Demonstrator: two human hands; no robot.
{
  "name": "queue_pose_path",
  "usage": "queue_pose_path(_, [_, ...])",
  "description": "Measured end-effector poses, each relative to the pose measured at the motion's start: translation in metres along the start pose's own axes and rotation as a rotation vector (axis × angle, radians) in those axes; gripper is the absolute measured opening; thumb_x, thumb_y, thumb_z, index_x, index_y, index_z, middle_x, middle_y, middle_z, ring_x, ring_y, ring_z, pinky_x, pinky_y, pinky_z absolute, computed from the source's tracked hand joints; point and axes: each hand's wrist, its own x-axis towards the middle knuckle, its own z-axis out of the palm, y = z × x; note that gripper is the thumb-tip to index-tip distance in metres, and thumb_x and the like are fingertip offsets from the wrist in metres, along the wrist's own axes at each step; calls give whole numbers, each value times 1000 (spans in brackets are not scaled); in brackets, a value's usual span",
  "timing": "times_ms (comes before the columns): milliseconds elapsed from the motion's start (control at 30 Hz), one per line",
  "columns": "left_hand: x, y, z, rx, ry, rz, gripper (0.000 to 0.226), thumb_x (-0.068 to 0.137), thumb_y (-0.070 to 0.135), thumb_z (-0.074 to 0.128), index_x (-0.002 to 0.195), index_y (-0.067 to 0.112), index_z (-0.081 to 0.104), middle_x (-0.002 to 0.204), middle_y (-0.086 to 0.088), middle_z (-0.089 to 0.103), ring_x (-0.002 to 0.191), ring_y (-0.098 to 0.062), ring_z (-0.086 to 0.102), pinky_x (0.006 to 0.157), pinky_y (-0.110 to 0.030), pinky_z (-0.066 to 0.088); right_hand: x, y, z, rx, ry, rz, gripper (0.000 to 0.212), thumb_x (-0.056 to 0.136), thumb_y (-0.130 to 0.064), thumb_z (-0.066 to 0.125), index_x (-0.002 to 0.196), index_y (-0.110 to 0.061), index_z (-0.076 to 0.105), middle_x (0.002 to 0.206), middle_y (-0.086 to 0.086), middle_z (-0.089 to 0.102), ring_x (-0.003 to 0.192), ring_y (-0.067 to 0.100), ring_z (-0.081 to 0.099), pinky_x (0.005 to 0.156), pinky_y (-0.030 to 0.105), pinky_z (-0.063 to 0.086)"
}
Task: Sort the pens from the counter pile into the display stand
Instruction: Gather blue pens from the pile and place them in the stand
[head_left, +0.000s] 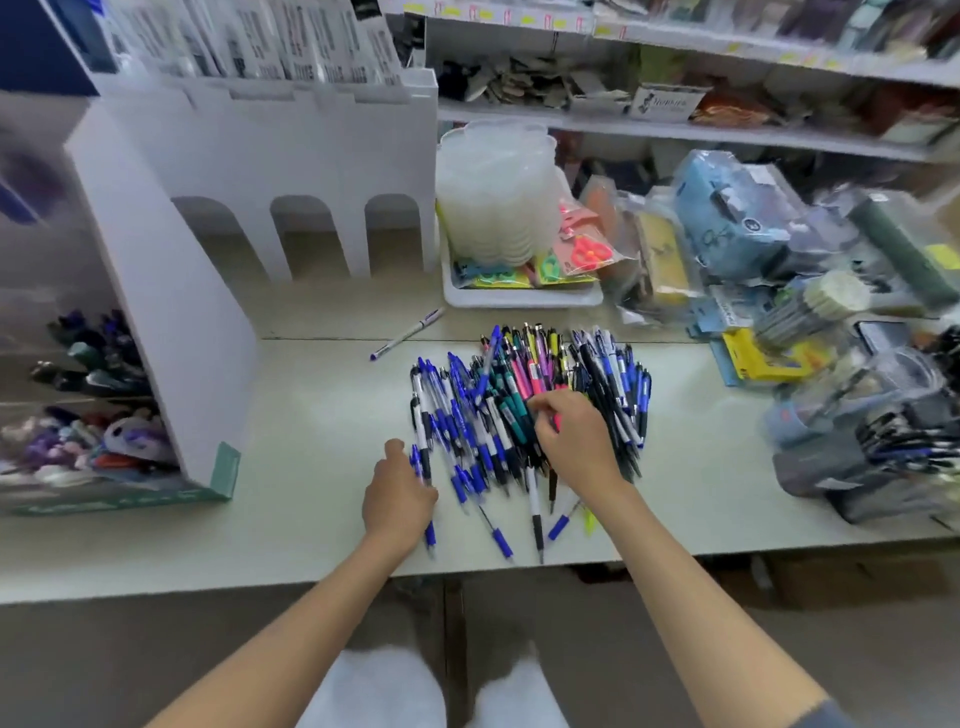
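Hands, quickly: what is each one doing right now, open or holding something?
Left hand: curled round a few blue pens at the edge of the pile.
Right hand: fingers pinching a pink pen in the pile.

Heap of plastic click pens (530, 405), front centre of counter: blue-and-white barrels at left, black-and-white at right, teal, pink and yellow in the middle.
Flat laminate counter (311, 415): plain pale grey-green.
Tall cardboard display stand (171, 312), left edge: white with a teal base strip.
Single slim stick pen (408, 332), behind the heap: white, blue ends.
Flat card packet (769, 358), right edge: yellow, blue border.
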Motion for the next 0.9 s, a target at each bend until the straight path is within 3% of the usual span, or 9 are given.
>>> queue_pose_path(67, [-7,4,6,-63,8,-35,67,84,15,70,140,12,33,96,-8,59,77,-22,61,64,-36,53,4,8,-4,17,-27,-23,22,95,-6,55,111,-11,69,99,-4,65,95,10,56,93,31,50])
queue_pose_path(133, [-20,8,15,-115,-9,-65,86,84,34,74,149,9,24,123,-13,56,105,-27,60,89,-39,52,7,15,-7,38,-55,-45,22,96,-7,54,112,-12,69,101,-3,66,97,12,58,92,33,51])
queue_pose_path(200, [-39,16,28,-59,-2,-66,110,79,52,75,155,8,10,149,-15,34,136,-31,37,110,-39,36,8,21,-9,65,-97,-67,23,96,-7,54,113,-12,68,104,-2,67,99,13,58,94,35,51])
queue_pose_path(233, [-47,20,36,-10,25,-64,117,76,56,75,155,8,4,154,-14,26,140,-32,29,113,-39,32,8,23,-10,77,-115,-83,23,96,-7,54,114,-12,68,105,-2,67,100,13,59,95,35,51])
queue_pose_path(300, [-57,24,51,47,110,-73,120,75,53,77,156,9,0,155,-13,23,141,-32,26,113,-40,31,5,28,-12,102,-144,-121,23,96,-8,54,114,-12,68,107,-1,67,102,14,59,98,37,50])
queue_pose_path(500, [-59,28,64,-16,249,-104,96,87,21,70,156,7,4,146,-16,33,128,-30,40,105,-34,39,0,43,-16,164,-175,-162,24,95,-3,54,113,-11,69,108,-1,67,103,14,60,98,36,50])
queue_pose_path(667, [-46,22,56,-32,316,-85,89,87,17,68,155,7,10,128,-18,46,112,-30,50,91,-34,44,5,44,-17,193,-157,-179,24,94,-1,54,109,-10,70,103,-3,67,100,14,61,97,36,50])
queue_pose_path(900, [-6,15,35,-277,353,-61,80,90,24,71,152,19,21,125,-8,54,113,-26,54,97,-43,49,23,42,-19,196,-127,-185,24,94,0,54,107,-12,71,100,-6,67,98,13,61,92,34,53])
